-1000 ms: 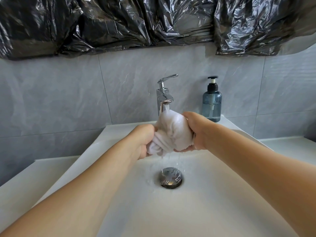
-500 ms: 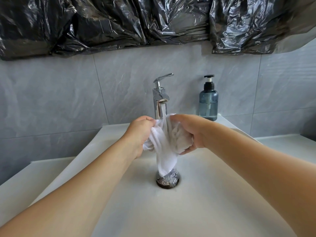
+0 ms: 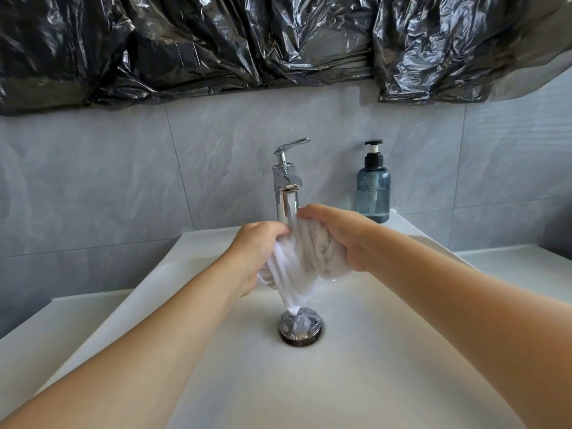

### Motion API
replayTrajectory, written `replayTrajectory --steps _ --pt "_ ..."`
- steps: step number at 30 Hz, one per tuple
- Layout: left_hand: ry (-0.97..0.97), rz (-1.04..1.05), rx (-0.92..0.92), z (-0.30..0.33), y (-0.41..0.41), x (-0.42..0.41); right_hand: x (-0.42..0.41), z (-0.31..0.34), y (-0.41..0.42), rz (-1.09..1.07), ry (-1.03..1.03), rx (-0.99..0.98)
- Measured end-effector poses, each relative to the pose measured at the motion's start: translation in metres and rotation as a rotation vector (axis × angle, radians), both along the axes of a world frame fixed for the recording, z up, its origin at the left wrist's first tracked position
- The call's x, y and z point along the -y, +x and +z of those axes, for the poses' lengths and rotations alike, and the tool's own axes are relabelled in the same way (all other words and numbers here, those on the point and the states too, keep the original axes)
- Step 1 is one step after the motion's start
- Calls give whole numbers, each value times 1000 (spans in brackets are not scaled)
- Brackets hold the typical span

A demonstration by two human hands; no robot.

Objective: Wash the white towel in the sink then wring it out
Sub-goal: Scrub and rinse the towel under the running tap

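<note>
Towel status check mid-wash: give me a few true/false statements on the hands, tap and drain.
1. Both hands grip the towel. True: left hand and right hand each hold it.
2. The towel lies flat in the sink. False: it is held bunched above the drain.
3. Water runs from the tap. True.
4. The soap bottle stands left of the tap. False: it stands to the right.
5. The towel's lower end hangs toward the drain. True.

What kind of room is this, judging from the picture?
Most likely a bathroom: a white sink with a chrome tap, a soap bottle beside it, and grey wall tiles behind.
</note>
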State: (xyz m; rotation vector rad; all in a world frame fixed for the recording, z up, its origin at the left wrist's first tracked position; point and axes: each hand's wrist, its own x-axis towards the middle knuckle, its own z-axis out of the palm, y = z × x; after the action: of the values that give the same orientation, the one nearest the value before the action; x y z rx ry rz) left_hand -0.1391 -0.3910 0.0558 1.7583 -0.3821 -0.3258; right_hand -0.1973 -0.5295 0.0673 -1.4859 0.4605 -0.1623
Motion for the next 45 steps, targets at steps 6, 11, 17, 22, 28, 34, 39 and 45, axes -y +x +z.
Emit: replayTrajectory --steps 6,11,17,22,28,34,39,45 --pt "-2 33 83 -4 4 -1 -4 -1 -4 38 45 -18" --pt "-11 78 177 -4 4 4 -9 -7 3 -78 -25 32" --pt "8 48 184 -6 0 6 -7 -15 10 -148 20 76" --pt "-48 70 146 -7 -4 6 -6 -13 11 -226 50 103" --pt "-143 83 70 -2 -12 6 -8 -9 13 -250 41 104" --pt "-137 112 -10 -1 -15 7 -10 -8 10 -176 26 57" --pt "-125 125 -107 -2 -19 9 -8 -6 3 -78 3 -21" --pt "-174 145 -222 5 -16 4 -6 6 -4 -67 -5 -55"
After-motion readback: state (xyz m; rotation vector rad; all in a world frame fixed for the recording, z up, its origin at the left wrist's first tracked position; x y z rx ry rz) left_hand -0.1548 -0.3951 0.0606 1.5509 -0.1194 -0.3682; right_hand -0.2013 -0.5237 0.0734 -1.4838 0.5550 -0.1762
